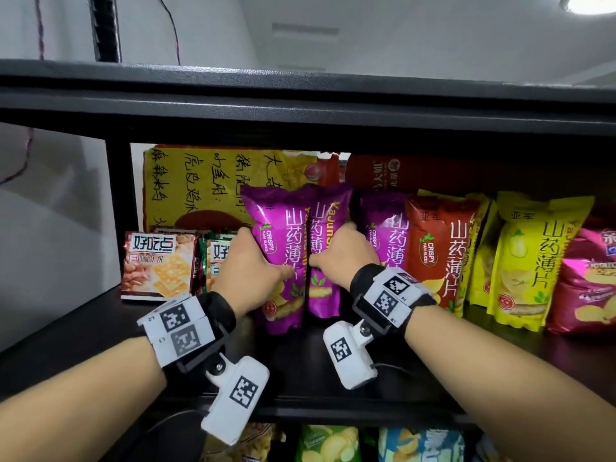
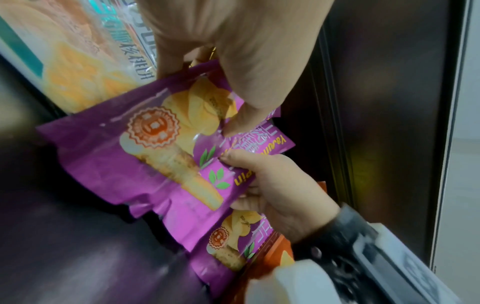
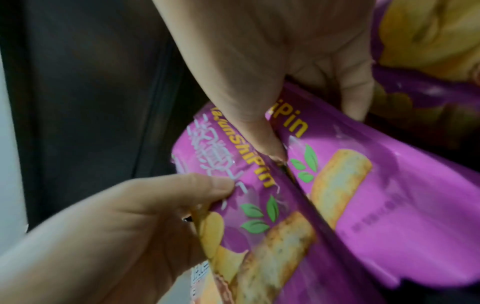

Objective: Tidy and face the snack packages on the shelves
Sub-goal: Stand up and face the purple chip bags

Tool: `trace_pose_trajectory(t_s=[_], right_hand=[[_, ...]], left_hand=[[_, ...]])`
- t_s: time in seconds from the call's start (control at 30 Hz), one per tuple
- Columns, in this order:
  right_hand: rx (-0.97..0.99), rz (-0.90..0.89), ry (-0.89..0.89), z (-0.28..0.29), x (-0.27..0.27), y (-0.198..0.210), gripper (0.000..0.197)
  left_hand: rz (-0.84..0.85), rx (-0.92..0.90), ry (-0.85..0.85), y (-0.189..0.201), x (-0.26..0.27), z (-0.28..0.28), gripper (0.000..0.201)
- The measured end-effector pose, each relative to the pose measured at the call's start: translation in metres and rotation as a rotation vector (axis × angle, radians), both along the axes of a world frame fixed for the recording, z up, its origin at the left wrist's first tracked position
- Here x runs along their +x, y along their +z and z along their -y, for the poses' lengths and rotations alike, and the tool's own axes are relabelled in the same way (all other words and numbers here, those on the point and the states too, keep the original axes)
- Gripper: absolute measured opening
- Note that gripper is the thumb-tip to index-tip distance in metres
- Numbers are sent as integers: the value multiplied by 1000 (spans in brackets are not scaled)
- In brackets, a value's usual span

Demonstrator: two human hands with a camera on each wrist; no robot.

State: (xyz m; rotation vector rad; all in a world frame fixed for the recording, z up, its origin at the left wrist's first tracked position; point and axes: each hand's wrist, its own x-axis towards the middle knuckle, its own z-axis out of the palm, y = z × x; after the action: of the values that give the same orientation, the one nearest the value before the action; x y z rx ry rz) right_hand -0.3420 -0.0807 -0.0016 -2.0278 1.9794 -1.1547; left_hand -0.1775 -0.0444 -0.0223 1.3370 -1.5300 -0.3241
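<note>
Two purple yam-crisp bags stand upright side by side in the middle of the dark shelf (image 1: pixel 433 361). My left hand (image 1: pixel 263 261) grips the left purple bag (image 1: pixel 278 228) at its middle, thumb on the front and fingers round its left edge. In the left wrist view the left hand (image 2: pixel 207 92) pinches this bag (image 2: pixel 116 154). My right hand (image 1: pixel 336 258) grips the right purple bag (image 1: pixel 325 295), thumb at the seam between the two bags. In the right wrist view the right hand (image 3: pixel 314 129) holds that bag (image 3: pixel 402 195), fingers behind it.
A third purple bag (image 1: pixel 386 235), a red bag (image 1: pixel 440 248), yellow bags (image 1: pixel 533 261) and a pink bag (image 1: pixel 590 281) stand to the right. Biscuit boxes (image 1: pixel 156 261) sit at the left. A yellow handwritten sign (image 1: pixel 186 185) is behind. More snack bags (image 1: pixel 330 445) lie on the shelf below.
</note>
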Motion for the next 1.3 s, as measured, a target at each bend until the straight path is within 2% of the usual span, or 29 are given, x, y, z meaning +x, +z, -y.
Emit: trace_pose_trajectory(t_s=[0.03,0.1,0.33,0.47,0.5,0.7,0.8,0.9,1.13,1.2,1.3], right_hand=[[-16,-31,-8,-6,-3,2,70],[-34,-80,3,-21,-11,4,80],[-50,-134,67,-74,-44,-3,68],[-24,-78,106,-93,-59,-8,73],[-23,-63,120,-95,-62,-10,72],[-33,63,202,-98,-83,-20,67],[-40,94,238,-97,-91,-23,67],[-30,119,268,-92,-99,-25,64],[25,197,356,-85,-111,-27,57],[34,212,384,-81,-111,-23,58],[64,262,456,-78,-111,-19,56]], left_hand=[[-8,3,6,1,-1,1,56],[-14,7,10,2,-4,1,58],[-21,-20,5,16,-32,21,60],[12,-52,-63,25,-51,43,34],[42,-60,-53,26,-56,47,33],[104,-21,-46,12,-74,63,59],[156,-26,-13,12,-74,69,57],[286,-26,60,12,-74,70,57],[276,87,110,14,-83,63,64],[246,100,92,18,-79,55,56],[87,-24,52,22,-70,32,12]])
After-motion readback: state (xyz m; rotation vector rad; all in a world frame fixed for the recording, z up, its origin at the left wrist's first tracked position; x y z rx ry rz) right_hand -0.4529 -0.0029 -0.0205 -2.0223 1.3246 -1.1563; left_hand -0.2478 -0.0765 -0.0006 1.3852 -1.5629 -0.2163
